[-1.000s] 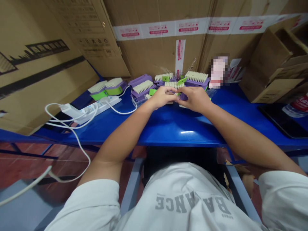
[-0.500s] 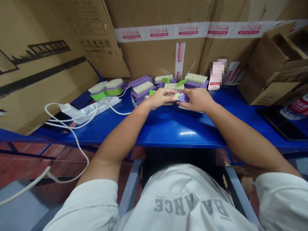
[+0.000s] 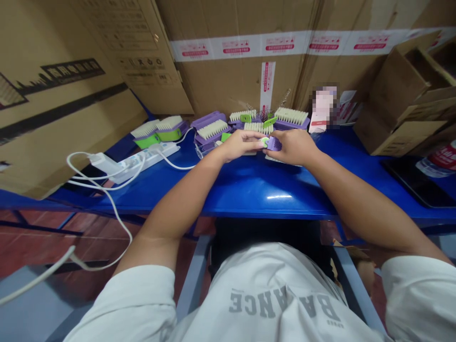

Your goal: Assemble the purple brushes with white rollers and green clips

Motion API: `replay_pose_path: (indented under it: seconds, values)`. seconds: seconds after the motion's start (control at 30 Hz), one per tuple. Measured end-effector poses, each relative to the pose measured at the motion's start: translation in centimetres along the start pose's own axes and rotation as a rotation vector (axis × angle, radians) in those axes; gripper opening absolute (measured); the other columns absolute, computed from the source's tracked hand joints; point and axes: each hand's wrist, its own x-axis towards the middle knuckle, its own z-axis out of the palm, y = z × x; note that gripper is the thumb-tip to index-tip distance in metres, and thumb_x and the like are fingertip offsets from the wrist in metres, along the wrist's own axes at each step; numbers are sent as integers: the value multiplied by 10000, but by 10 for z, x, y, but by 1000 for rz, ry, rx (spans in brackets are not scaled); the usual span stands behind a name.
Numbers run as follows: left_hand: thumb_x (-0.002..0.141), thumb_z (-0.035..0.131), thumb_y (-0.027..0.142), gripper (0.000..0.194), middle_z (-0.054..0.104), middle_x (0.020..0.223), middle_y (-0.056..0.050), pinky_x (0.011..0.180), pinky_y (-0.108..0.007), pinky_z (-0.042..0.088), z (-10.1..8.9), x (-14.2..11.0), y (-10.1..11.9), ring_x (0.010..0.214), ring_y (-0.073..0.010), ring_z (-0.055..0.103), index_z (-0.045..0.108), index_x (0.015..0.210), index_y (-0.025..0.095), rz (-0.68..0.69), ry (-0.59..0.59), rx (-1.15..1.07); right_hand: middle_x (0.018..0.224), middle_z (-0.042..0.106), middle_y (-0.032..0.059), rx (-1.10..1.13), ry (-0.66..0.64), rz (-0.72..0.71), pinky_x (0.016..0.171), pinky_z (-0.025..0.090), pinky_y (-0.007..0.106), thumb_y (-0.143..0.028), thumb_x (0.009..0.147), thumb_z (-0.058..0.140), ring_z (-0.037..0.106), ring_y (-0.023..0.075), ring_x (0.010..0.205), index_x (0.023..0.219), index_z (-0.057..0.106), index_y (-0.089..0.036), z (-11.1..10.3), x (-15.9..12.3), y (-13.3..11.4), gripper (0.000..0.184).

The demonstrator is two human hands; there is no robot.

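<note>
Between my two hands, just above the blue table [image 3: 242, 194], is a small purple plastic piece [image 3: 273, 144] with slots. My right hand [image 3: 297, 146] is closed around it. At its left end sits a small round green-and-white part [image 3: 264, 141], pinched by the fingers of my left hand [image 3: 239, 144]. Whether the two parts are joined, I cannot tell. Right behind my hands lie purple brush heads with pale bristles, among them a brush [image 3: 213, 129] at the left and another brush [image 3: 291, 116] at the right. A green clip-like piece [image 3: 270, 122] rests on the bristles.
At the left stand two green-and-purple brushes [image 3: 169, 128] beside a white power strip [image 3: 131, 167] with looping white cables. Cardboard boxes [image 3: 228, 78] wall off the back. On the right are a small open carton [image 3: 402, 111], a black phone [image 3: 416, 183] and a red-labelled bottle [image 3: 440, 161].
Hardly anything differs. Both hands keep the same grip on the purple piece and the green-and-white part, and the picture has shifted very slightly.
</note>
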Motion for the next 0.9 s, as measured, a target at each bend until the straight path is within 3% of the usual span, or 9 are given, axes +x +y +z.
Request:
replay_pose_path:
  seconds: [0.3, 0.53, 0.7, 0.9]
  values:
    - [745, 1083, 225, 432, 844, 967, -28, 889, -291, 664, 2, -1, 2, 887, -152, 793, 934, 1150, 186, 4, -3, 2, 1067, 911, 198, -2, -12, -9, 720, 374, 392, -570, 987, 713, 818, 398, 919, 1311, 860, -149, 0, 0, -1, 551]
    - [749, 1088, 253, 408, 859, 1008, -49, 977, -376, 678, 3, -1, 3, 916, -186, 813, 925, 1115, 176, -5, 5, 28, 1060, 915, 180, -7, -9, -17, 712, 375, 385, -577, 984, 706, 808, 377, 898, 1313, 864, -161, 1, 0, 0, 553]
    - [756, 1073, 258, 373, 862, 1012, -49, 966, -355, 677, 3, -1, 3, 926, -180, 811, 917, 1084, 174, -6, 0, 30, 1077, 912, 202, -8, -36, -2, 721, 365, 392, -576, 994, 710, 824, 399, 923, 1315, 856, -144, 0, 0, -1, 558]
    - [690, 1099, 320, 470, 846, 992, -43, 935, -357, 664, 2, 0, 0, 914, -185, 800, 856, 1064, 173, 9, -3, 36, 1086, 917, 200, -14, -23, 7, 713, 358, 391, -567, 993, 697, 826, 397, 923, 1312, 862, -150, -1, 0, -2, 551]
